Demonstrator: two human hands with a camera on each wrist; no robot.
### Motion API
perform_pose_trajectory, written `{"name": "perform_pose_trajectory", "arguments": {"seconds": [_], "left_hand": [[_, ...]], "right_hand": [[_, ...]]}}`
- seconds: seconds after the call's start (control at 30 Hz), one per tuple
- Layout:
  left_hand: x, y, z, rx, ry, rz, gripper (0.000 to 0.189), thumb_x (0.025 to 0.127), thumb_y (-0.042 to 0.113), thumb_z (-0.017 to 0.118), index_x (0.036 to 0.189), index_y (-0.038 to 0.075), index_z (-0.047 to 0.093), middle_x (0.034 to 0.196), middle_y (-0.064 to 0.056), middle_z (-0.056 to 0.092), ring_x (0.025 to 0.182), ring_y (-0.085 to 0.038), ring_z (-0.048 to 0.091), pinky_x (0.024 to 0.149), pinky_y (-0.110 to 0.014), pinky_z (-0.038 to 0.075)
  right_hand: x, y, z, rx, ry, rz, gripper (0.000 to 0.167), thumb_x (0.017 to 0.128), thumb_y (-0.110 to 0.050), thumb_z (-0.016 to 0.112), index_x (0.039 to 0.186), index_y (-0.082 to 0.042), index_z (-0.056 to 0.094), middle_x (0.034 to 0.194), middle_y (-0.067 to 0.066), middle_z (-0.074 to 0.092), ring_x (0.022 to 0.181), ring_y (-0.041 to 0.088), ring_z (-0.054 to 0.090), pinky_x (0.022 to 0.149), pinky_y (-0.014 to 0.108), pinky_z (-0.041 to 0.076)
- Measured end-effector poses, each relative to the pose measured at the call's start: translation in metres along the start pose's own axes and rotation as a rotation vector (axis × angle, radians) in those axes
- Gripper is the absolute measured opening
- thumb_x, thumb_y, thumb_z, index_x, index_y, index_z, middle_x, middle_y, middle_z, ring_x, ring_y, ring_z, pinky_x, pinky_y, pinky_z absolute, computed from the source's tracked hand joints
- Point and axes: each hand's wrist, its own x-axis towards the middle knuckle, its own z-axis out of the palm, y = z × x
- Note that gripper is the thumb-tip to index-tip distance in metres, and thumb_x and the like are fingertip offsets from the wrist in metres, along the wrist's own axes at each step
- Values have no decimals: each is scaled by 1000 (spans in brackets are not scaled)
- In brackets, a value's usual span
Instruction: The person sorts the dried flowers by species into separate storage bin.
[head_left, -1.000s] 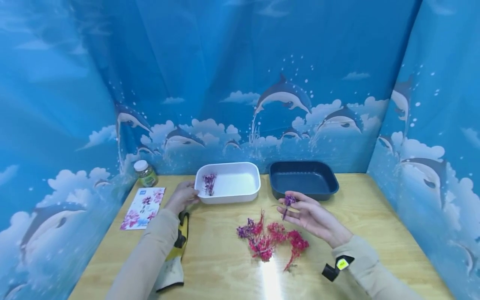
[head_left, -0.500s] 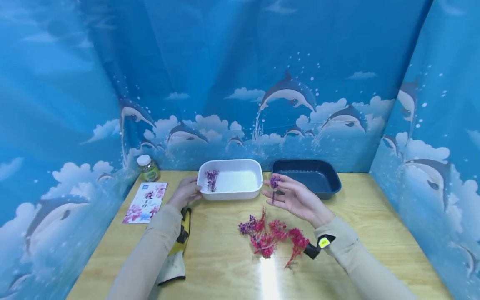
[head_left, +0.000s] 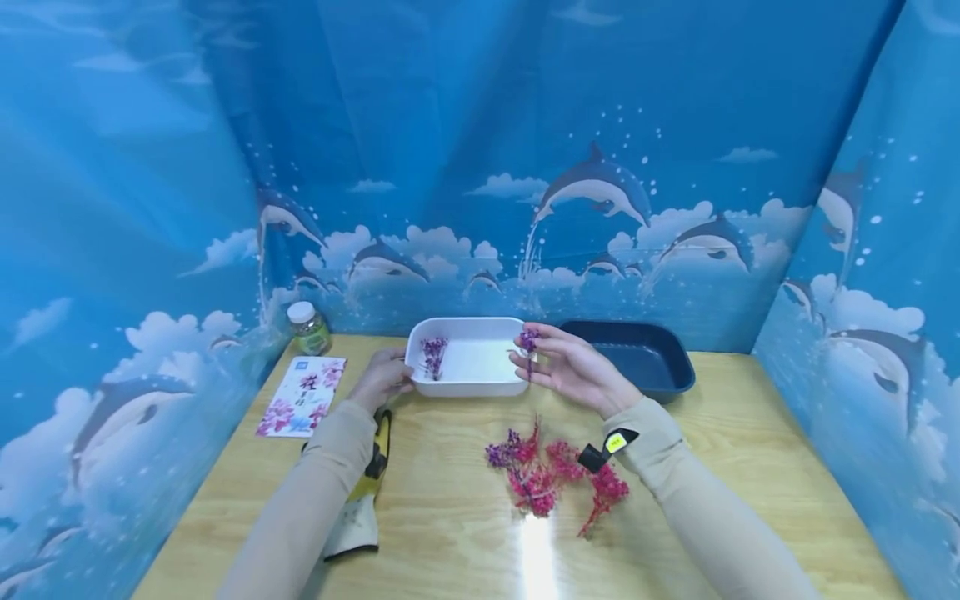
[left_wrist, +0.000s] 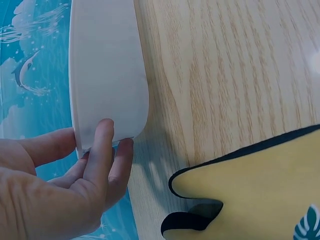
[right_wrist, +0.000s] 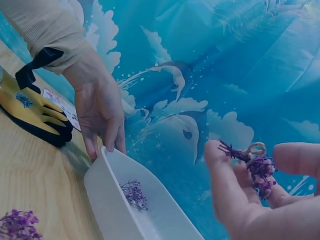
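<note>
Seeing a blue dolphin-print backdrop (head_left: pixel 480 100) around the back and sides of a wood-grain table (head_left: pixel 442 483). Counting two rectangular trays at the back: navy tray (head_left: pixel 648 354) on the right, white tray (head_left: pixel 480 358) on the left. Spotting a loose pile of pink and purple dried-looking flowers (head_left: pixel 536 486) on the tabletop in front, plus a yellow-and-white work glove (head_left: pixel 356 521) beside the left sleeve and a floral-print packet (head_left: pixel 303 396) further left. Gripping the white tray's left end with the left hand (head_left: pixel 384 379), thumb and fingers close around the wall. Holding the right hand (head_left: pixel 573 362) at the tray's other end, in a narrow pinch. Behind the packet, a white-capped jar (head_left: pixel 309 327). Inside the white tray, toward the left: one purple sprig (head_left: pixel 433 354). In that right-hand pinch: a tied purple bunch (right_wrist: pixel 260 172), tan loop (right_wrist: pixel 257 146) at the stems. Can't tell how high above the rim.
</note>
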Motion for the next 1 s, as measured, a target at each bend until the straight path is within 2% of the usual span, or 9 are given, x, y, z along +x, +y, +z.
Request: {"name": "perform_pose_trajectory", "arguments": {"seconds": [0.13, 0.23, 0.37, 0.47, 0.73, 0.8, 0.9, 1.0], "left_hand": [[2, 0, 0, 8, 4, -11, 61, 96, -11, 49, 157, -10, 38, 148, -35, 50, 89, -17, 60, 68, -18, 58], [1, 0, 0, 13, 4, -17, 61, 96, -11, 49, 157, -10, 38, 150, -35, 50, 91, -19, 61, 69, -18, 58], [0, -1, 0, 6, 9, -18, 62, 95, -11, 50, 156, -12, 38, 148, -35, 51, 87, -17, 61, 68, -19, 59], [-1, -1, 0, -5, 13, -13, 62, 95, -11, 50, 156, -12, 38, 145, -36, 53, 83, -15, 61, 67, -18, 59], [-1, -3, 0, -12, 39, 0, 62, 94, -12, 50, 154, -12, 40, 141, -35, 55, 85, -16, 62, 73, -21, 60], [-1, -2, 1, -13, 42, 5, 62, 93, -13, 50, 154, -13, 40, 141, -36, 55, 87, -17, 62, 74, -21, 61], [-1, -2, 1, -9, 48, -2, 63, 93, -13, 51, 155, -11, 40, 143, -35, 55, 92, -19, 63, 79, -24, 62], [-3, -1, 3, 5, 56, -13, 62, 95, -11, 51, 156, -8, 40, 145, -34, 55, 98, -23, 64, 86, -28, 64]], "right_hand": [[12, -2, 2, 9, 14, 25, 51, 112, -7, 42, 162, -15, 33, 129, 6, 61, 117, 23, 69, 100, 35, 63], [22, -2, 3, 33, 27, 43, 53, 113, -12, 43, 164, -16, 29, 131, 6, 61, 116, 24, 68, 99, 36, 63], [37, -1, 2, 63, 58, 62, 42, 114, -21, 45, 155, -19, 38, 141, 7, 53, 117, 25, 66, 98, 36, 63], [49, -1, 1, 80, 79, 67, 41, 114, -22, 46, 154, -21, 39, 143, 7, 50, 119, 26, 64, 96, 37, 63], [83, 3, 3, 76, 110, 91, 40, 113, -22, 48, 153, -23, 42, 134, 6, 58, 122, 28, 61, 95, 38, 62], [90, 5, 4, 80, 129, 97, 44, 112, -23, 50, 155, -23, 40, 132, 6, 59, 128, 31, 58, 98, 40, 61], [101, 10, 6, 79, 162, 104, 45, 112, -26, 51, 155, -22, 39, 133, 8, 57, 140, 36, 50, 111, 45, 55], [112, 16, 8, 80, 191, 108, 36, 111, -31, 51, 145, -20, 43, 132, 10, 54, 151, 41, 40, 124, 53, 44]]}}
